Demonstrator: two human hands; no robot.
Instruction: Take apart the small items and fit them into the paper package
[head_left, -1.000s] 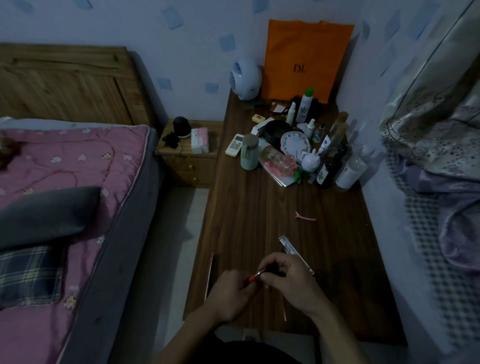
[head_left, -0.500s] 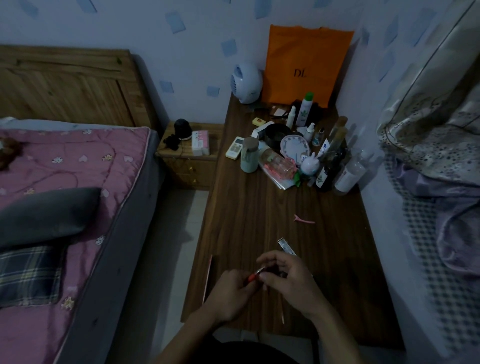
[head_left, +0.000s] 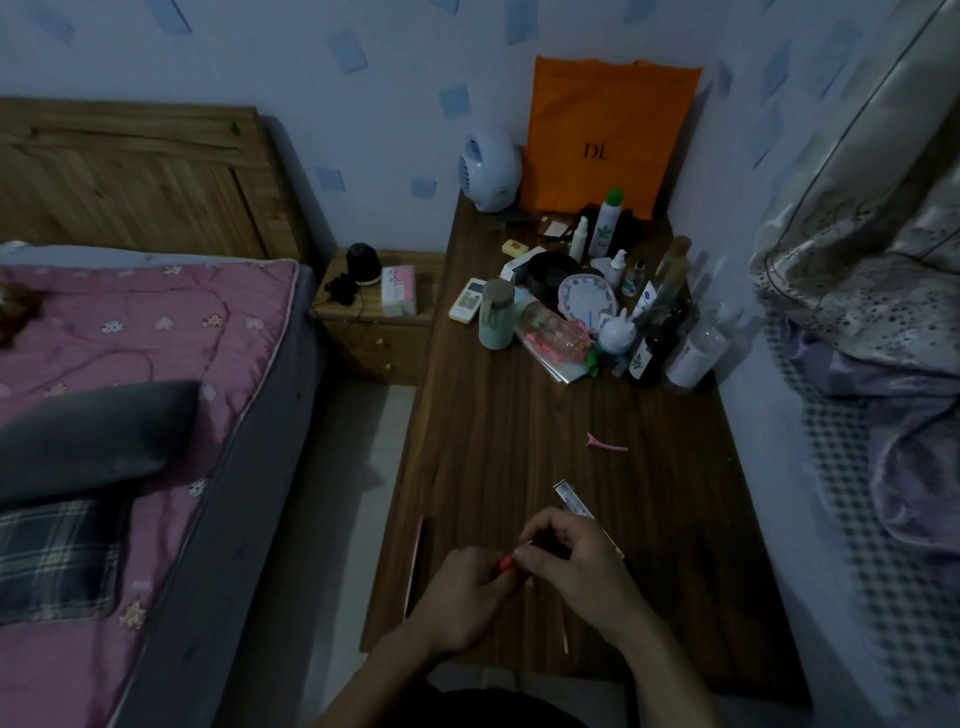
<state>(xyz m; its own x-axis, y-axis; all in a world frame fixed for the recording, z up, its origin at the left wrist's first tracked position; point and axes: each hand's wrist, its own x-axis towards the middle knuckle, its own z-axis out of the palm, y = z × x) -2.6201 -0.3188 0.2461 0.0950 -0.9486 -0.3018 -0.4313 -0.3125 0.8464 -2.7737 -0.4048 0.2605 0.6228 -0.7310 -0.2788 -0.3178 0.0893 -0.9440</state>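
One head-worn wide-angle view looks forward and down along the worktop (head_left: 519, 441), hands close at 6 o'clock, bed (head_left: 130, 389) at 9.

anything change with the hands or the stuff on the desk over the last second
Almost nothing. Both hands still meet over the desk's near edge, left hand and right hand pinching the same small red-tipped item. The pink hair clip and bottles stayed put.

A small red-tipped stick (head_left: 511, 558), pinched between both hands.
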